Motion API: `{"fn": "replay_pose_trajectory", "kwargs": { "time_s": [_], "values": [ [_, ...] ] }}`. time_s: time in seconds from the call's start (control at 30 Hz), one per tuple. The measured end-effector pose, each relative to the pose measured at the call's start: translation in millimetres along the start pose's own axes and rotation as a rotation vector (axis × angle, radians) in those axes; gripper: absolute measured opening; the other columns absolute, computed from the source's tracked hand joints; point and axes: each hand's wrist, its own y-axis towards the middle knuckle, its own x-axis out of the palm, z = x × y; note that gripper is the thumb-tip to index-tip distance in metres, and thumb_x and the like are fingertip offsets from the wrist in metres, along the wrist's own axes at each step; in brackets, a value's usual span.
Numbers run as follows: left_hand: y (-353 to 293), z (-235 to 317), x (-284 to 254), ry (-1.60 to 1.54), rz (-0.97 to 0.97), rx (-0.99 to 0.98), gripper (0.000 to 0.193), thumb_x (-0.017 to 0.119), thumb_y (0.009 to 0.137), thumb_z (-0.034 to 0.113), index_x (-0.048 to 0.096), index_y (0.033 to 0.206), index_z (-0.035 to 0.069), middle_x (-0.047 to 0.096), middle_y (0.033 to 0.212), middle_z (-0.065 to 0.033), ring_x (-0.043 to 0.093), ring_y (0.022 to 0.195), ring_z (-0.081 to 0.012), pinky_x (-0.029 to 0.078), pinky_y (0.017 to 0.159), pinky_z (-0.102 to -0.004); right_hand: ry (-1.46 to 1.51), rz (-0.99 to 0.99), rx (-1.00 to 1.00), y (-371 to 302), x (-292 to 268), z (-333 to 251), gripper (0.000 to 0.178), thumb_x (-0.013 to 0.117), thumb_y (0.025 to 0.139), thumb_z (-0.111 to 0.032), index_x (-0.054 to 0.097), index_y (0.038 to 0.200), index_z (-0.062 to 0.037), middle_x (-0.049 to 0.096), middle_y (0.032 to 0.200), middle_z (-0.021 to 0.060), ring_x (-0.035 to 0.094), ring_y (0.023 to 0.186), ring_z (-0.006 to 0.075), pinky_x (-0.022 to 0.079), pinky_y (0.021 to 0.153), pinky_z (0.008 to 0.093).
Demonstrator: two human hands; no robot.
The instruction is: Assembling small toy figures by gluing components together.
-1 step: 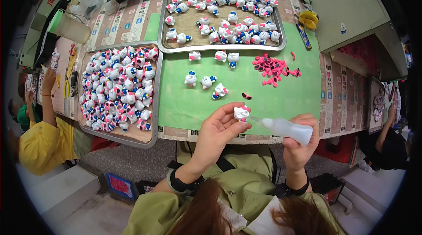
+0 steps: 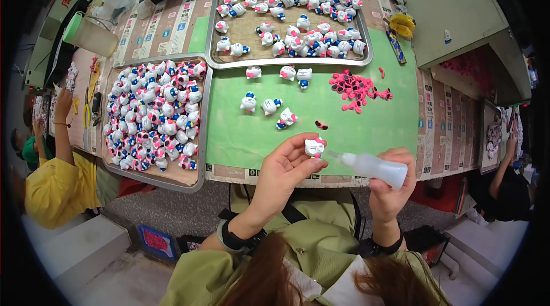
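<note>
Between the thumb and fingers of my left hand (image 2: 286, 167) is a small white cat figurine (image 2: 314, 147) with pink on it, its face turned up. My right hand (image 2: 392, 184) is wrapped round a translucent white squeeze bottle (image 2: 375, 170). The bottle's thin nozzle points left, its tip at or very near the figurine; whether they touch I cannot tell. Just beyond my left hand lies one small pink-and-black piece (image 2: 322, 125) on the green mat (image 2: 229, 140). Several more figurines (image 2: 271, 107) lie loose farther up the mat, and a pile of pink pieces (image 2: 355, 89) is to the right.
A metal tray (image 2: 203, 134) packed with figurines stands on the left. Another metal tray (image 2: 289, 65) of figurines spans the back. A grey-green cabinet (image 2: 458, 14) borders the right, with a yellow cloth (image 2: 402, 25) beside it. People sit on both sides, one in a yellow shirt (image 2: 66, 186).
</note>
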Motion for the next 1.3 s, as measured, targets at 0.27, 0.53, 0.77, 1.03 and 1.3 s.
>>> {"fn": "replay_pose_trajectory", "kwargs": {
  "time_s": [0.27, 0.53, 0.77, 1.03, 1.3],
  "values": [
    [-0.5, -1.6, 1.3, 0.014, -0.008, -0.002, 0.036, 0.05, 0.079, -0.003, 0.04, 0.113, -0.003, 0.049, 0.11, -0.015, 0.051, 0.096, -0.015, 0.045, 0.082, -0.0294, 0.001, -0.017, 0.025, 0.4, 0.2, 0.6, 0.044, 0.077, 0.059, -0.021, 0.049, 0.088, -0.0032, 0.047, 0.082, 0.0051, 0.046, 0.073, 0.0125, 0.037, 0.064, 0.0233],
    [-1.0, 0.5, -1.0, -0.005, -0.002, -0.011, 0.035, 0.05, 0.081, 0.001, 0.04, 0.114, -0.002, 0.05, 0.106, -0.0095, 0.053, 0.091, -0.0145, 0.044, 0.08, -0.0254, 0.017, 0.035, 0.032, 3.4, -1.9, -3.7, 0.041, 0.075, 0.062, -0.021, 0.048, 0.086, -0.003, 0.047, 0.08, 0.0045, 0.045, 0.069, 0.0104, 0.037, 0.063, 0.0216],
    [-1.9, 5.6, 2.0, -0.078, -0.022, -0.064, 0.035, 0.05, 0.081, 0.001, 0.04, 0.114, -0.001, 0.05, 0.108, -0.0108, 0.055, 0.089, -0.0168, 0.044, 0.08, -0.027, 0.033, 0.048, 0.025, 3.5, -0.5, -4.2, 0.041, 0.075, 0.062, -0.021, 0.047, 0.086, -0.0031, 0.046, 0.08, 0.0042, 0.045, 0.069, 0.0099, 0.037, 0.063, 0.0216],
    [-3.3, 4.7, 2.4, -0.085, -0.002, -0.045, 0.035, 0.051, 0.081, 0.001, 0.04, 0.114, -0.001, 0.05, 0.108, -0.0109, 0.054, 0.09, -0.0169, 0.044, 0.08, -0.0271, -0.023, 0.043, 0.014, 3.5, -4.4, -2.1, 0.042, 0.076, 0.061, -0.021, 0.048, 0.086, -0.0026, 0.046, 0.081, 0.0044, 0.045, 0.071, 0.0108, 0.037, 0.064, 0.0217],
    [-2.6, 3.2, -3.5, -0.029, 0.06, 0.044, 0.035, 0.05, 0.079, -0.002, 0.041, 0.113, -0.001, 0.05, 0.108, -0.0113, 0.055, 0.09, -0.0176, 0.044, 0.078, -0.0272, 0.218, 0.198, 0.156, 3.6, -8.0, 5.6, 0.033, 0.068, 0.068, -0.013, 0.045, 0.089, -0.0019, 0.048, 0.083, 0.0045, 0.046, 0.071, 0.0098, 0.037, 0.065, 0.021]
  ]
}}
